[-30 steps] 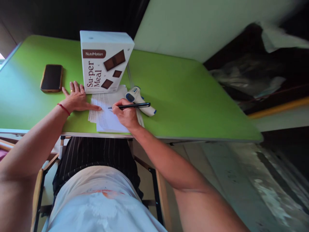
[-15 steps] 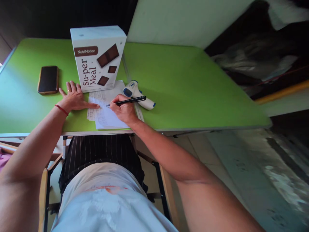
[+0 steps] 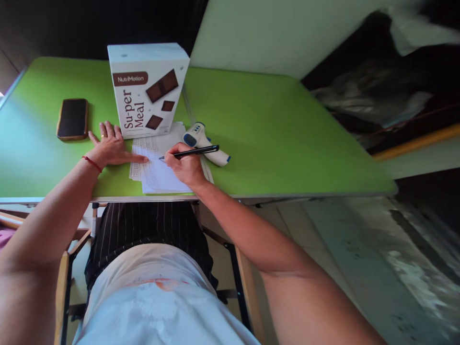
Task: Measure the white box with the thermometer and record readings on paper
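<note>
A black pen (image 3: 196, 151) is pinched in my right hand (image 3: 187, 167), its tip at the white paper (image 3: 163, 177). Rows of small writing cover the left part of the sheets. My left hand (image 3: 113, 148) lies flat with fingers spread, mostly on the green table, and its thumb reaches onto the paper's left side. Just beyond the paper stands a white NutriMotion box (image 3: 149, 91), upright. A white and blue infrared thermometer (image 3: 204, 143) lies right of the paper, partly behind the pen.
Left of the box, a phone (image 3: 72, 119) in a brown-edged case lies on the green table (image 3: 258, 129). The table's front edge runs close to my lap. A wooden-armed chair (image 3: 247, 292) is around me, and a pale wall (image 3: 251, 33) rises behind the table.
The view has shifted slightly. Both hands keep nearly the same places, with the pen still in my right hand and its tip at the paper.
</note>
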The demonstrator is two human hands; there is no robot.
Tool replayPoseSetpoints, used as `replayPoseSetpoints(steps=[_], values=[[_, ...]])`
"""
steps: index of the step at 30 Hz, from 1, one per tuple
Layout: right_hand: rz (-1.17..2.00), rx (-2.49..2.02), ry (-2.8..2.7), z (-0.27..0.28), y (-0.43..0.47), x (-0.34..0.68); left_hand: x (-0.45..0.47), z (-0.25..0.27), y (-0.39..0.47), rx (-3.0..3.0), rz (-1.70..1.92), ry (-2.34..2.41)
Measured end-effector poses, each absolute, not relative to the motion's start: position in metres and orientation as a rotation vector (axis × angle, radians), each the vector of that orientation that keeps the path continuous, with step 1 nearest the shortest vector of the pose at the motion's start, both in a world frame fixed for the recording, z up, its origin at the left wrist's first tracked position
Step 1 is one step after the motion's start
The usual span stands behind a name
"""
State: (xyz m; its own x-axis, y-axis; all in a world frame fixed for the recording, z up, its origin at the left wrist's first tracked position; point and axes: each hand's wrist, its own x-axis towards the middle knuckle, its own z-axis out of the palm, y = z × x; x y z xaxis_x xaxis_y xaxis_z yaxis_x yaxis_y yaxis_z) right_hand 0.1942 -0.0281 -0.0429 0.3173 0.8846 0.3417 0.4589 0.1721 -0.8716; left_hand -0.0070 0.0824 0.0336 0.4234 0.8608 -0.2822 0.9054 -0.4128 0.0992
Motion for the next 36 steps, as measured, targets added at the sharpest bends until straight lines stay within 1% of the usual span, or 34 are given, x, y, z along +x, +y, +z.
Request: replayPoseSetpoints(steps=[25, 29, 34, 36], values=[[0.393, -1.496, -1.361, -0.049, -0.028, 0.196, -0.007, 0.029, 0.085, 2.452, -0.275, 1.556], [0.242, -1.406, -1.465, -0.044, -0.034, 0.205, -0.009, 0.026, 0.086, 2.463, -0.254, 1.546], [-0.187, -1.368, -1.843, -0.03, -0.035, 0.237, -0.01, 0.025, 0.085, 2.461, -0.242, 1.538], [-0.288, -1.423, -2.013, -0.027, -0.032, 0.248, -0.01, 0.026, 0.084, 2.45, -0.243, 1.536]])
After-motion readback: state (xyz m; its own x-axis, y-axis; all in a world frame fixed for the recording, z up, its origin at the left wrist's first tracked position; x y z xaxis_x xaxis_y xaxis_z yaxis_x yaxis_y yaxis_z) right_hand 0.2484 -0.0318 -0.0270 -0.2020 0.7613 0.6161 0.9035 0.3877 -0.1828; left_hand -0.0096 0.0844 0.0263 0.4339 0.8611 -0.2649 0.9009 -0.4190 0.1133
